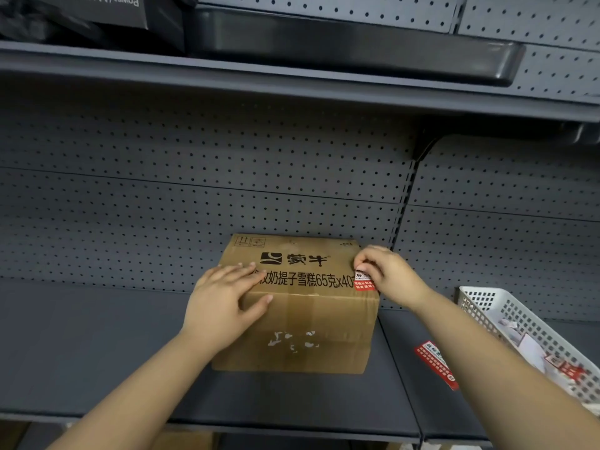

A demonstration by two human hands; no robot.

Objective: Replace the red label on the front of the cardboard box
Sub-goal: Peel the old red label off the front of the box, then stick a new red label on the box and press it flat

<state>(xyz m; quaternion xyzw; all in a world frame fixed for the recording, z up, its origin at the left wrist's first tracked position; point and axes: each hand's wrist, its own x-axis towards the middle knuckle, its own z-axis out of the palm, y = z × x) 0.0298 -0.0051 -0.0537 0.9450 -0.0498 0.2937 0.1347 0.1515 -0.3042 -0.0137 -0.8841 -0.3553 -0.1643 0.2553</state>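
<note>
A brown cardboard box (pixel 305 323) with black print stands on the grey shelf (pixel 97 352). A red and white label (pixel 364 281) is stuck near the box's upper right corner. My right hand (pixel 386 274) pinches the label's top edge with thumb and fingertips. My left hand (pixel 224 300) lies flat on the box's left side, fingers spread, thumb on the front face. White scraps of torn paper (pixel 292 341) remain on the lower front face.
Another red label (pixel 436 365) lies on the shelf to the right of the box, partly under my right forearm. A white perforated basket (pixel 532 336) with papers and red labels stands at the far right. A pegboard back wall and an upper shelf with a black tray (pixel 357 47) enclose the space.
</note>
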